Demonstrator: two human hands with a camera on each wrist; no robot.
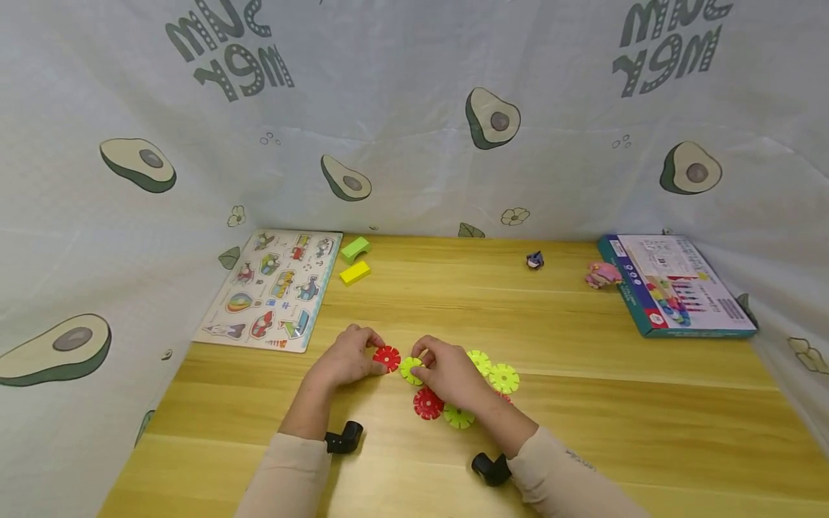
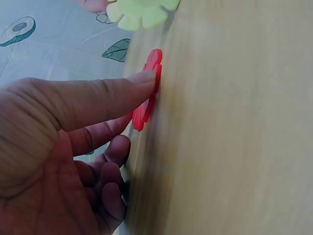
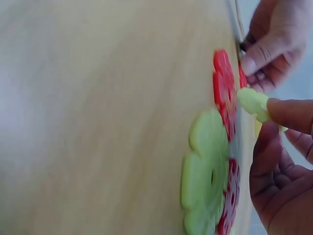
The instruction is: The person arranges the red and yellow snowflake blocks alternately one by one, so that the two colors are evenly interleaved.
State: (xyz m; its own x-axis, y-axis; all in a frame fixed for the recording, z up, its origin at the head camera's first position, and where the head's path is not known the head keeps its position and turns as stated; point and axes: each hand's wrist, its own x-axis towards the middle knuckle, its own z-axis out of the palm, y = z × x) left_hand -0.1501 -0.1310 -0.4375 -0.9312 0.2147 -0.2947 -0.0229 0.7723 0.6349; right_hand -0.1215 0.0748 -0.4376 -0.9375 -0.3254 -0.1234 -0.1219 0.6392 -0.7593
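My left hand (image 1: 350, 355) pinches a red notched disc (image 1: 387, 358) between thumb and fingers, close to the tabletop; the left wrist view shows this red disc (image 2: 146, 98) nearly edge-on. Just right of it, my right hand (image 1: 455, 370) holds a yellow-green notched disc (image 1: 411, 370) by thumb and fingertips. In the right wrist view that held disc (image 3: 257, 105) is tilted above the table. Under and around the right hand lie more discs: a red one (image 1: 428, 403), a yellow-green one (image 1: 459, 416), and two yellow-green ones at the right (image 1: 504, 378). Another red disc is partly hidden by the right wrist.
A picture puzzle board (image 1: 268, 291) lies at the back left, beside a green arch block (image 1: 355, 249) and a yellow block (image 1: 355, 273). At the back right are a small dark figurine (image 1: 535, 260), a pink figurine (image 1: 603, 275) and a flat box (image 1: 680, 288). A patterned curtain borders the table.
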